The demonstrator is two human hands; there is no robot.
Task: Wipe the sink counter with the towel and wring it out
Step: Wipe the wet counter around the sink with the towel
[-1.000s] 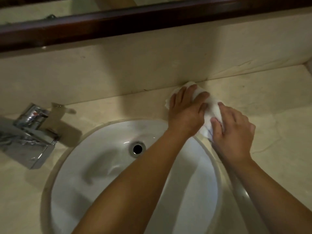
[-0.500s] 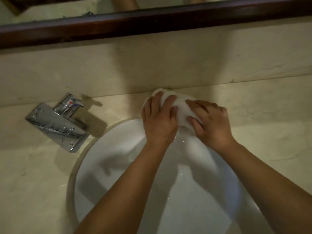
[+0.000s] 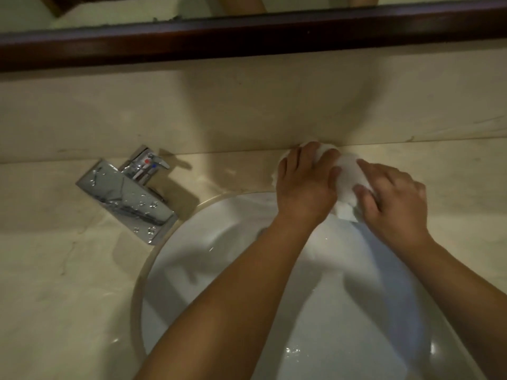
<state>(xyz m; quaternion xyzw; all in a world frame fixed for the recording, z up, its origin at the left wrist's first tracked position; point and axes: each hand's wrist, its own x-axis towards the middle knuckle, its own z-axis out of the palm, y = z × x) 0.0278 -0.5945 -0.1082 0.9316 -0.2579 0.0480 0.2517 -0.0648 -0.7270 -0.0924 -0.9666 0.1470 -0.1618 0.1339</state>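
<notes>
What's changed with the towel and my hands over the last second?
The towel slid left along the counter's back edge, from right of the sink to just behind its rim. Both hands went with it, and the right hand came up more beside the left hand. Unchanged: both hands hold the bunched towel against the counter, and the faucet is untouched.

- Left hand (image 3: 304, 185) and right hand (image 3: 395, 200) grip a bunched white towel (image 3: 347, 179) at the worktop's (image 3: 55, 283) back edge.
- Chrome faucet (image 3: 129, 193) stands left of the white sink (image 3: 192, 270).
</notes>
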